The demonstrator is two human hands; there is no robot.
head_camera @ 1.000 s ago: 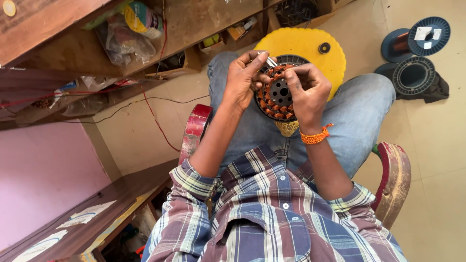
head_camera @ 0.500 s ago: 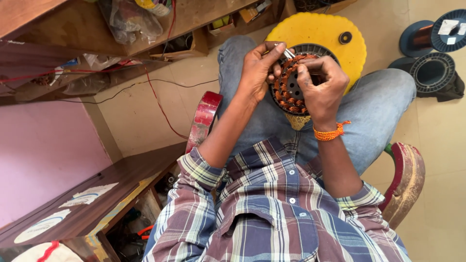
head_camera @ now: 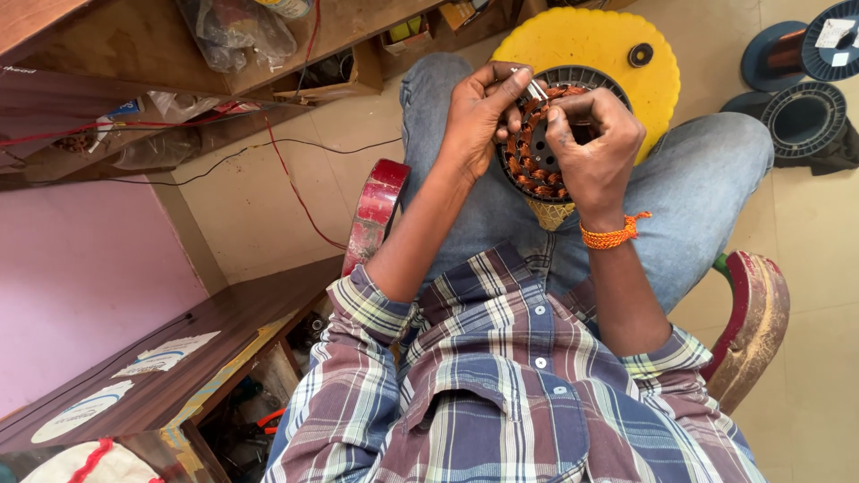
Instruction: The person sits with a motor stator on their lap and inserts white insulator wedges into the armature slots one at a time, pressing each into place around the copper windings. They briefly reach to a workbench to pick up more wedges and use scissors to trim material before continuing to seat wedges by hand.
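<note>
Small motor-rewinding workshop. Evidence: copper-wound stator (head_camera: pixel 537 152) worked on in the lap; spools of copper winding wire (head_camera: pixel 805 54) on the tiled floor; cluttered wooden shelves (head_camera: pixel 268 63) with plastic bags, small boxes, loose red and black wires (head_camera: pixel 286 170); worn wooden workbench (head_camera: pixel 179 349) with tools underneath.

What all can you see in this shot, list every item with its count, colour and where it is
stator: one, copper windings on a dark ring, on the lap
thin metal strip: one, silver, at the stator's top edge
round disc: one, yellow, under the stator
wire spools: several, dark blue, floor at upper right
chair: one, red-edged, under the person
shelves: wooden, cluttered, upper left
left hand: pinching the strip
right hand: on the stator, orange wristband
</note>
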